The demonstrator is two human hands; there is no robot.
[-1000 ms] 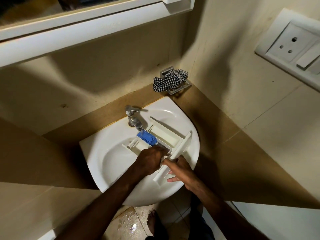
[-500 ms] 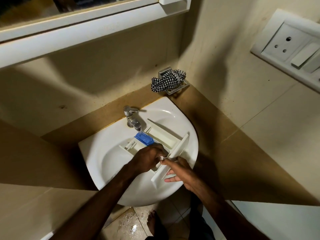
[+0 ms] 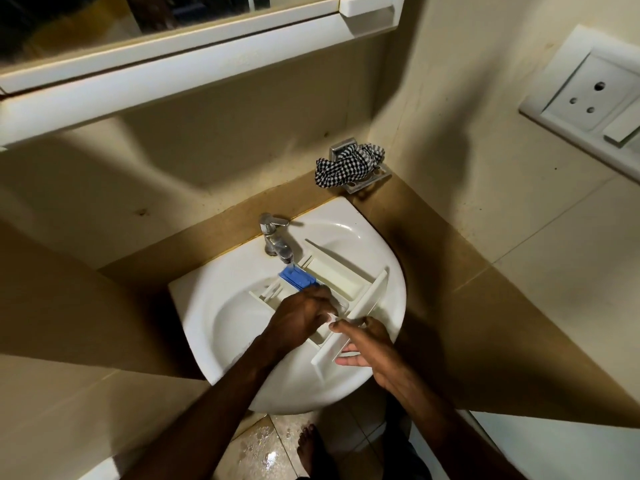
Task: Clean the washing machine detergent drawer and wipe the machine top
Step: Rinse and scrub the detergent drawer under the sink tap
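A white detergent drawer (image 3: pixel 341 280) with a blue insert (image 3: pixel 297 278) lies across the white sink (image 3: pixel 221 306), under the chrome tap (image 3: pixel 275 239). Water seems to run from the spout onto the blue insert. My left hand (image 3: pixel 300 318) is inside the drawer's middle compartment, fingers curled down against the plastic. My right hand (image 3: pixel 363 342) holds the drawer's front panel (image 3: pixel 349 329), thumb on top and fingers underneath. A black-and-white checked cloth (image 3: pixel 346 164) sits bunched on a metal soap holder in the wall corner.
A mirror cabinet (image 3: pixel 194 46) hangs above the sink. A white socket and switch plate (image 3: pixel 588 98) is on the right wall. The floor tiles (image 3: pixel 259 445) below the sink are wet, and a bare foot (image 3: pixel 310 448) stands there. A white surface (image 3: pixel 571 448) shows at the bottom right.
My left hand has shifted slightly back along the drawer, uncovering more of the blue insert. My right hand keeps its hold on the front panel.
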